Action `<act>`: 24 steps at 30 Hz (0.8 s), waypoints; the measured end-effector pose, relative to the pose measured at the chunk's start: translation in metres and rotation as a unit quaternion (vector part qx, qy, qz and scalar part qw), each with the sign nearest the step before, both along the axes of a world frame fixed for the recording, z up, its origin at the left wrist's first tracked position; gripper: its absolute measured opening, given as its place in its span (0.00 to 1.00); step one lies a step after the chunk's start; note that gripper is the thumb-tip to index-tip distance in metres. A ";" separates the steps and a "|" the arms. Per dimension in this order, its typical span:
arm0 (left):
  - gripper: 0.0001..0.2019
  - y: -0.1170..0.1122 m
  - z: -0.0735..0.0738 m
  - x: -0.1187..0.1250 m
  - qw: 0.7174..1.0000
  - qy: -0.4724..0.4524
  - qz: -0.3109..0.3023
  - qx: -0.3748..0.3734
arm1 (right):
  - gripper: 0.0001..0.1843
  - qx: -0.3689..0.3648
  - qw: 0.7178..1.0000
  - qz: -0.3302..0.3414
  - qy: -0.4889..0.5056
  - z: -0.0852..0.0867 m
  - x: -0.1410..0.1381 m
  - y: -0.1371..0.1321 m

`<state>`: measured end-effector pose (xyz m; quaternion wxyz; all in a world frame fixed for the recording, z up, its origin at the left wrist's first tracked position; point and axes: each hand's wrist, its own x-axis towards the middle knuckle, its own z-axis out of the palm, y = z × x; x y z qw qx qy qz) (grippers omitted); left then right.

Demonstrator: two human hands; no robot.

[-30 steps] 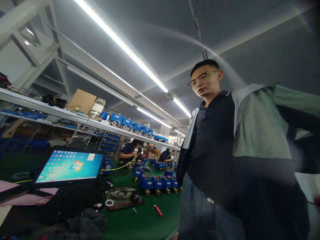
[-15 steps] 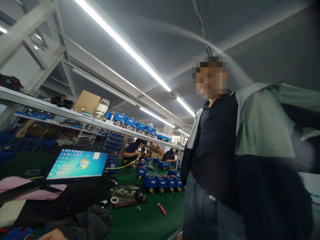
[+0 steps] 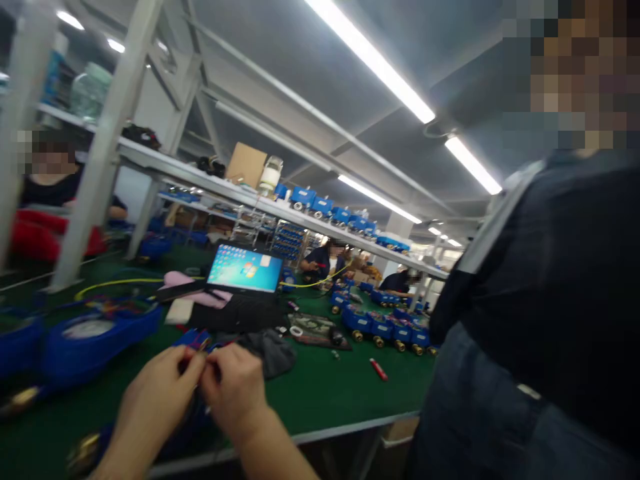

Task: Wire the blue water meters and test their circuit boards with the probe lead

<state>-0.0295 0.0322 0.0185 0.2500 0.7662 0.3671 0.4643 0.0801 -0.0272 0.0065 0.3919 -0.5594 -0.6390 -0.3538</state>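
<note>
My left hand (image 3: pixel 159 393) and my right hand (image 3: pixel 237 390) meet at the near side of the bench. Their thumbs and fingers are pinched close together, and whatever lies between the fingertips is hidden or too small to name. Under and behind them sits a blue-housed device (image 3: pixel 192 338), mostly covered by my hands, with wires showing. A brass fitting (image 3: pixel 86 450) sticks out near my left wrist. Left of my hands lies a larger-looking blue meter body (image 3: pixel 100 347) with coloured wires and a pale round face, blurred by motion. A dark grey cloth (image 3: pixel 273 353) lies just beyond my right hand.
Behind stands an open laptop (image 3: pixel 245 268). A mouse (image 3: pixel 337 335), a white ring (image 3: pixel 296 331) and a red lighter-like object (image 3: pixel 379 369) lie on the green bench (image 3: pixel 345 400). Several blue meters (image 3: pixel 381 327) stand in a row. A person (image 3: pixel 545 287) stands close at right.
My view has swung left and down, so both hands and the blue devices now show. Before, only a bit of one hand appeared at the bottom edge. The standing person sits farther right in view.
</note>
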 end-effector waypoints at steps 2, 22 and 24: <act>0.12 -0.009 0.001 -0.003 1.000 0.022 0.012 -0.010 | 0.08 -0.021 0.998 0.045 0.049 -0.005 0.002 -0.001; 0.12 -0.012 0.002 0.005 0.994 0.043 0.019 -0.095 | 0.07 -0.088 0.866 0.237 0.432 -0.007 0.033 -0.016; 0.13 -0.012 0.001 0.004 0.994 0.044 0.015 -0.100 | 0.08 -0.086 0.846 0.270 0.451 -0.002 0.040 -0.028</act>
